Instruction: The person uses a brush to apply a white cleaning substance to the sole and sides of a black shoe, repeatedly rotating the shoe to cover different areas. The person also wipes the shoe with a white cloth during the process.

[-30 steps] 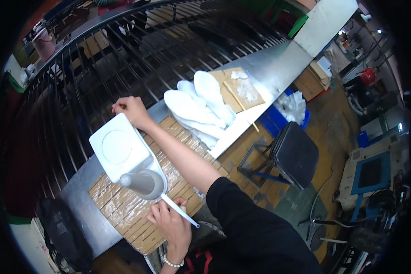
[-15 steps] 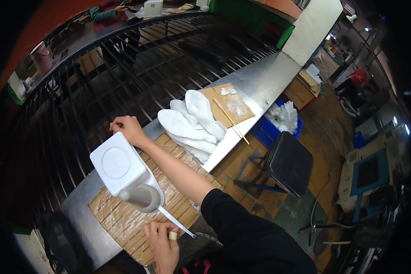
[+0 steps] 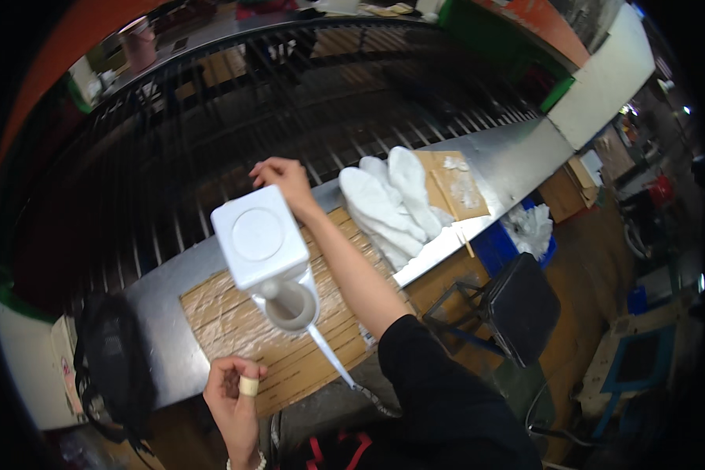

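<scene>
A white, box-shaped plastic thing (image 3: 260, 235) with a ring on its top stands over a mat of brown strips under clear film (image 3: 329, 352). Joined to or beside it is a grey, round, cup-like part (image 3: 291, 305), and a narrow white strip (image 3: 330, 356) runs from there toward me. My right hand (image 3: 284, 182) is past the box's far edge, near the dark bars, its fingers curled closed. By the mat's near left edge, my left hand (image 3: 235, 388) is closed, thumb against bent fingers, a pale band round one finger. Whatever either holds is too small to make out.
Several white sock-shaped cloth pieces (image 3: 384, 204) lie right of my right forearm, beside cardboard (image 3: 470, 192) with a thin stick (image 3: 464, 239). A black stool (image 3: 522, 305) and a blue crate (image 3: 497, 247) stand to the right. A black bag (image 3: 117, 360) sits at the left.
The whole view has swung, so the bench sits further right. My left hand has shifted left, away from the white strip. My right hand stays beyond the box.
</scene>
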{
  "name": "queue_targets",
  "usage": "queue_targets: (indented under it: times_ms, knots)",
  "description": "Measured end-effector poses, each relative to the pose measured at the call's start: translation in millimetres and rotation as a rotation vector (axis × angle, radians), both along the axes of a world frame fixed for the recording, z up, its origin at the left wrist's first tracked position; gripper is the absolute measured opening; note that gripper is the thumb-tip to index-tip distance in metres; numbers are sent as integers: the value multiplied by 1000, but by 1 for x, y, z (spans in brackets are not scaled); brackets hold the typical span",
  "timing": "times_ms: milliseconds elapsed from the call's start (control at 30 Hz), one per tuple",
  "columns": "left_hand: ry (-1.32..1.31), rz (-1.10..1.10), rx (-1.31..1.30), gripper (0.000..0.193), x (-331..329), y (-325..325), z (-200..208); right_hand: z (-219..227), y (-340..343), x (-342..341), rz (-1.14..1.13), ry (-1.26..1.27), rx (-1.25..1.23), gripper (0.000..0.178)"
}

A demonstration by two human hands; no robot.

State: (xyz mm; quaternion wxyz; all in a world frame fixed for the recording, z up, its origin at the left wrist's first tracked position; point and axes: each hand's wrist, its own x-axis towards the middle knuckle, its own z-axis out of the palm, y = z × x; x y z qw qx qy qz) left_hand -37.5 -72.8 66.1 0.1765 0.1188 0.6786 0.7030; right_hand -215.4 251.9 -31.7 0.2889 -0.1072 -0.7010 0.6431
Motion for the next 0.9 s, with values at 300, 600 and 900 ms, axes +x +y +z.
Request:
queue_targets:
  times_ms: [300, 600, 900]
  knots:
    - [122, 81, 59, 22, -1, -6, 18, 92, 13, 22, 70, 322, -480, 21]
    - [127, -18, 325, 33, 8, -5, 18, 181, -99, 193, 540, 408, 528, 24]
    - [114, -196, 240, 33, 13, 1, 16, 132, -98, 229, 12, 108, 372, 47]
